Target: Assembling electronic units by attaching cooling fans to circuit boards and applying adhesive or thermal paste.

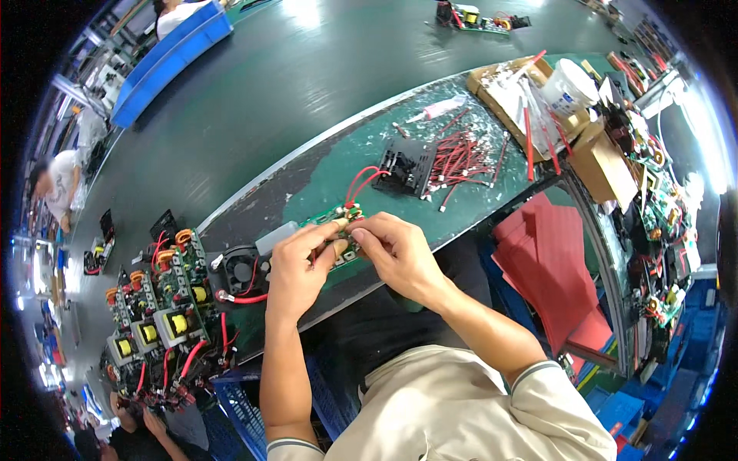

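Note:
A green circuit board (344,257) lies on the near edge of the bench, partly hidden under both of my hands. My left hand (298,269) is closed with its thumb and fingers on the board. From the right, my right hand (401,257) meets it in a pinch over the board; what its fingertips hold is hidden. Red wires (357,181) loop from the board to a black plastic housing (406,166) just beyond. Left of the board are a pale block (277,238) and a black fan (240,270), with a thick red cable (247,300) near the fan.
Thin red and black wires (466,160) lie right of the housing, near a tube (440,109). A cardboard box (492,83) and white bucket (570,86) stand far right. Red sheets (547,265) hang below. Assembled boards (157,319) crowd the left; a blue bin (171,63) lies beyond.

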A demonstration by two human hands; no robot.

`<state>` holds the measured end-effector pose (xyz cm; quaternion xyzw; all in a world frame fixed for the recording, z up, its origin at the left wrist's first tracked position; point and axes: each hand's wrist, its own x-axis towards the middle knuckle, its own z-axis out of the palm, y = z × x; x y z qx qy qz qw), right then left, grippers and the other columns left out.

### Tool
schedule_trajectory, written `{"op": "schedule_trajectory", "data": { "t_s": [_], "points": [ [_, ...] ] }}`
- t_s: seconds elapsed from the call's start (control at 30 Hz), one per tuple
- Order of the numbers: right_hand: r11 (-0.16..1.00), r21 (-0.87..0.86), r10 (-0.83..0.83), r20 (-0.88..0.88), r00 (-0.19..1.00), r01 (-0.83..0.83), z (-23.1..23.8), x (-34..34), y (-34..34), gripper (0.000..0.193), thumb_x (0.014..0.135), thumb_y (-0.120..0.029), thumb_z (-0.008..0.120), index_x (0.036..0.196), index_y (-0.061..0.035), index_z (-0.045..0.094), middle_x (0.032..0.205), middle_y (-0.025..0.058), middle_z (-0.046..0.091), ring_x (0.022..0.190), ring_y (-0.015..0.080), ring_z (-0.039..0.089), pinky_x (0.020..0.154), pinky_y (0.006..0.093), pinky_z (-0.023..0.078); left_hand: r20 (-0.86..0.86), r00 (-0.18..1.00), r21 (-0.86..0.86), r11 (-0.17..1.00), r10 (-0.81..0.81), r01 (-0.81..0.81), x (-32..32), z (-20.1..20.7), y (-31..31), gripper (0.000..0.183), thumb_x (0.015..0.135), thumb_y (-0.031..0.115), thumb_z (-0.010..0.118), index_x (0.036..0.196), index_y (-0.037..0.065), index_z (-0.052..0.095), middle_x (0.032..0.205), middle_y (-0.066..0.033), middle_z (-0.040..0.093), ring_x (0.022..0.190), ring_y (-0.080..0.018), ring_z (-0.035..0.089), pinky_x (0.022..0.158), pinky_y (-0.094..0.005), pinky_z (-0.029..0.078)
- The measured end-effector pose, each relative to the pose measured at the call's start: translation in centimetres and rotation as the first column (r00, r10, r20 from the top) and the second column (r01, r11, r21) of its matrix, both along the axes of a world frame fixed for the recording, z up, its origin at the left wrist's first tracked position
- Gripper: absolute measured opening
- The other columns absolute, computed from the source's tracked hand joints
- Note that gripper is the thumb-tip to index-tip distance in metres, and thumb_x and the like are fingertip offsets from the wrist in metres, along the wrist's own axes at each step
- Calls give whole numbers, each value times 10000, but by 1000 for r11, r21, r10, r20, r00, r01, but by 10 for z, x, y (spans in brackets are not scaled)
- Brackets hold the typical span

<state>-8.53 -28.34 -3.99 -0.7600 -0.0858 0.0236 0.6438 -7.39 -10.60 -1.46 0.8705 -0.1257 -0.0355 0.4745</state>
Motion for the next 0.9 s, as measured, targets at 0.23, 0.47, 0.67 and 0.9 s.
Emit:
{"op": "schedule_trajectory", "data": {
  "t_s": [0.23,0.47,0.67,0.9],
  "points": [
    [939,342,116,-196,974,-43,-7,-7,-15,196,915,-29,635,1106,15,620,878,24,633,783,65,571,700,221,476,175,983,0,998,-62,63,0,-7,-11,214,798,-64,626,996,-30,698,844,-153,670,703,-260,662,625,-327,502],
    [998,-19,54,124,991,-52,6,0,-16,171,877,-37,669,1042,4,649,858,63,644,716,119,586,659,263,481,173,979,28,994,-111,107,4,-4,-14,201,794,-87,603,969,-50,695,811,-153,659,709,-223,655,634,-305,493],
    [997,-78,14,170,985,-1,8,3,-13,134,872,-82,685,979,-6,659,799,65,645,653,140,567,607,273,465,198,953,201,961,-228,189,6,1,-12,207,787,-31,652,979,18,711,818,-135,652,690,-291,640,609,-348,497],
    [927,373,154,-470,869,37,-6,12,-23,275,952,-276,636,879,-13,670,728,-1,617,644,64,540,555,230,417,301,949,17,996,-90,89,8,-9,-16,200,775,-67,701,966,-10,714,800,-72,640,694,-158,646,584,-267,482]
  ]
}}
